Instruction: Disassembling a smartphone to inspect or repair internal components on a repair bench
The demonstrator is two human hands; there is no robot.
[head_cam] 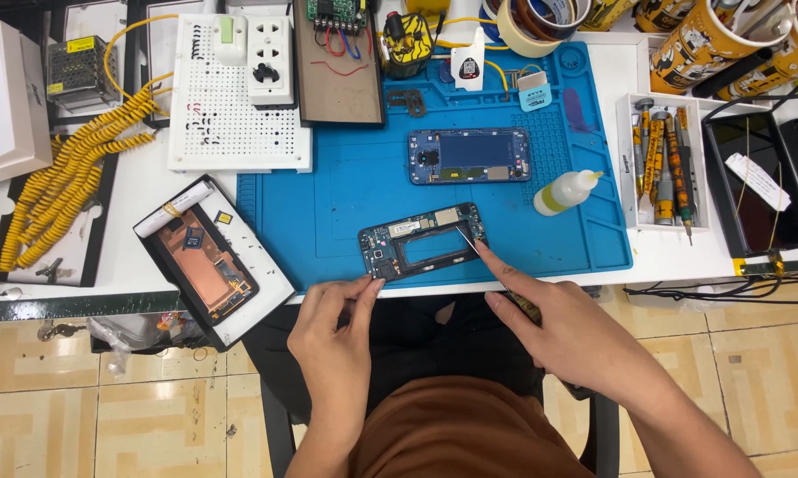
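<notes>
A dark phone mid-frame (423, 242) with a rectangular opening lies on the blue work mat (328, 195) near the table's front edge. My left hand (337, 341) pinches its near left corner with thumb and forefinger. My right hand (550, 323) grips thin metal tweezers (467, 239), whose tip touches the frame's right end. A second opened blue phone body (470, 156) rests farther back on the mat.
A small glue bottle (565, 192) lies right of the phone body. A white tray of screwdrivers (660, 164) sits at the right. A phone screen on a black-and-white tray (206, 263) overhangs the left front edge. A white perforated board (235, 93) and yellow coiled cable (62, 177) stand at the back left.
</notes>
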